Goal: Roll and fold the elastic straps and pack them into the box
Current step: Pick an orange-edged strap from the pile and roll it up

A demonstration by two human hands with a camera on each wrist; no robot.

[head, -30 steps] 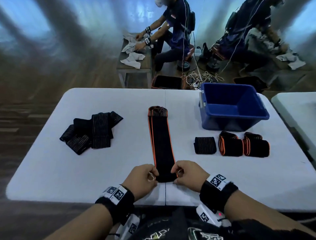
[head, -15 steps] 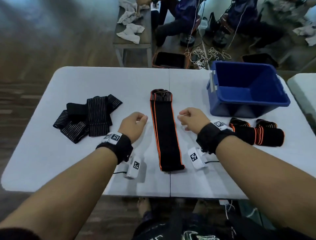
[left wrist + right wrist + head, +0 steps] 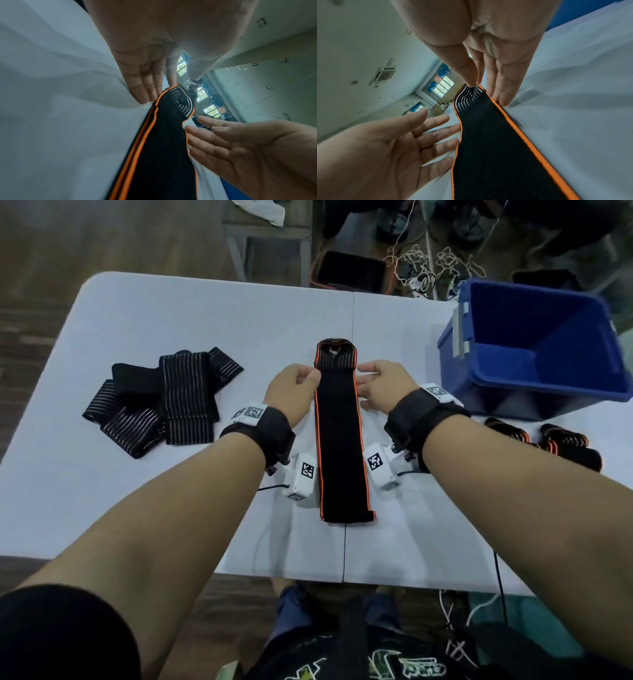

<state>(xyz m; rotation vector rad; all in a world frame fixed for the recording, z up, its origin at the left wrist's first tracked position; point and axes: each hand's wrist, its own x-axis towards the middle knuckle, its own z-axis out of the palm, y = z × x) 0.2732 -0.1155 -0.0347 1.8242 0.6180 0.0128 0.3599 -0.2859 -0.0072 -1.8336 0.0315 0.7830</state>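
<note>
- A white rectangular folding table [image 3: 137,508] fills most of the head view, with a thin seam running down its middle.
- A deep blue plastic box [image 3: 534,350] stands at the table's far right, open at the top, with nothing visible inside.
- A long black elastic strap with orange edges [image 3: 339,446] lies flat along the centre seam, stretching from near the front edge toward the far side. Its far end shows a short panel of white stripes.
- A loose pile of black elastic straps with thin pale stripes [image 3: 161,398] lies on the left part of the table, well apart from the long strap.
- Two rolled black straps with orange edges [image 3: 548,440] sit on the right, just in front of the blue box, partly hidden by the right forearm.
- The left hand [image 3: 294,392] is at the strap's left edge near the far end. In the left wrist view its fingers [image 3: 142,86] are straight, tips at the orange border; it grips nothing.
- The right hand [image 3: 383,386] mirrors it at the strap's right edge. Its fingers [image 3: 500,83] are extended, tips against the orange border; it holds nothing.
- Both wrists wear black bands carrying small white camera blocks with square black-and-white markers [image 3: 305,474].
</note>
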